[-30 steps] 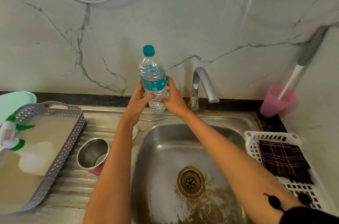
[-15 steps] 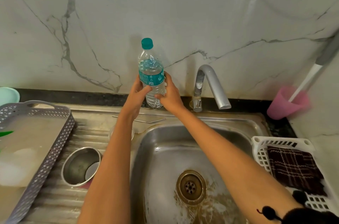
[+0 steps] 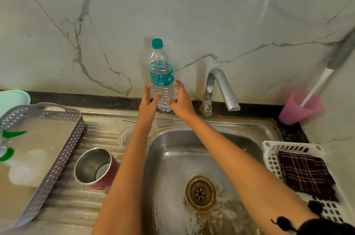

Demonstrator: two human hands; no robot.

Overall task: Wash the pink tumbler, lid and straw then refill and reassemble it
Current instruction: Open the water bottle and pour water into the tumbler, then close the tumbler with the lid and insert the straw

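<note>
- Set down since the earlier frame, the water bottle (image 3: 162,81) is now seen upright at the back edge of the sink (image 3: 249,129), against the wall, where it was gripped by both hands half a second ago.
- The sink's steel looks wet, and the bottle's footing is narrow. A brush from a withdrawing arm could likely topple the bottle into the basin or against the tap (image 3: 221,84).
- The bottle is capped and only partly filled. A top-heavy wobble is judged possible if it is let go before it has settled.
- The left hand (image 3: 148,104) and the right hand (image 3: 181,100) are held spread on either side of the bottle's lower half, fingers straight, and nothing is pinched. The left thumb tip may be touching the plastic, but this cannot be told for certain.
- The pink tumbler (image 3: 96,167) is stood open-mouthed on the ribbed drainboard, left of the basin and close beside the left forearm. A careless pull-back could knock it over on the ribs, and water inside it cannot be confirmed.
- The clear lid (image 3: 124,136) is laid flat behind the tumbler and is partly hidden by the left arm. It could easily be overlooked or swept into the basin.
- The metal straw (image 3: 128,120) is laid along the rim under the left wrist. A nudge could roll it into the basin.
</note>
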